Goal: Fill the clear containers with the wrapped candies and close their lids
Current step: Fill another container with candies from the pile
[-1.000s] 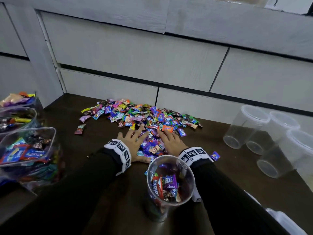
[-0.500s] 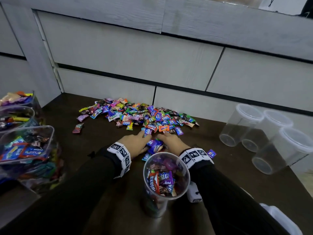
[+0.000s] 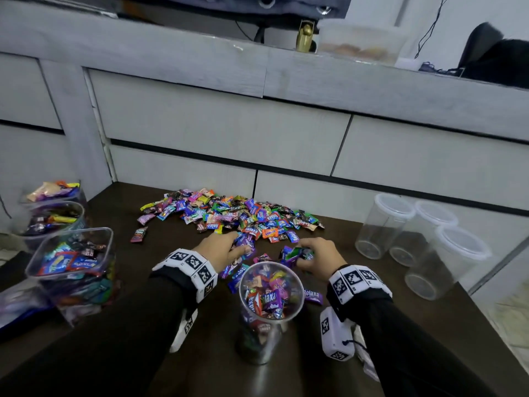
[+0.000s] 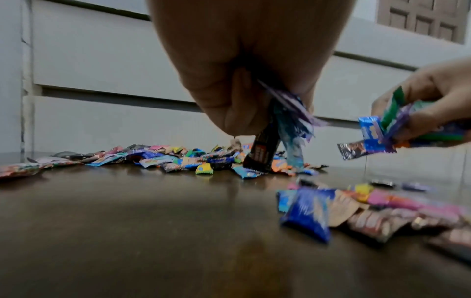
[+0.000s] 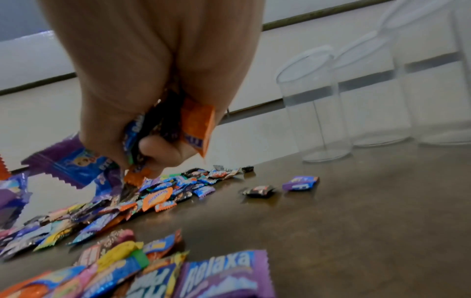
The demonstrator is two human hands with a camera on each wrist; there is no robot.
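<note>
A: Tabletop (image 3: 177,376), dark brown wood with a slight shine, is sitting in front of pale grey drawer fronts (image 3: 217,130).

B: What is lying on it?

A: A wide heap of small wrapped candies (image 3: 229,216) in purple, blue, orange and green foil is spreading across the far middle. Three tall clear plastic containers with white lids (image 3: 423,233) are standing together at the right, with no candies inside. Square clear plastic tubs packed with candies (image 3: 71,253) are clustering at the left edge.

B: And the container being filled?

A: A round clear plastic container without a lid (image 3: 270,299) is standing upright nearest the person, between the two forearms, holding candies up to near its rim. Loose candies are lying just beyond it.

B: What are the hands doing?

A: The left hand (image 3: 219,250) is curling its fingers around a bunch of candies (image 4: 280,125) just above the table, on the near edge of the heap. The right hand (image 3: 320,253) is gripping its own fistful of candies (image 5: 173,129), wrappers poking out between the fingers, and is hovering above the table just behind and right of the open container. Both wrists are wearing white bands with black square markers (image 3: 194,265).
</note>
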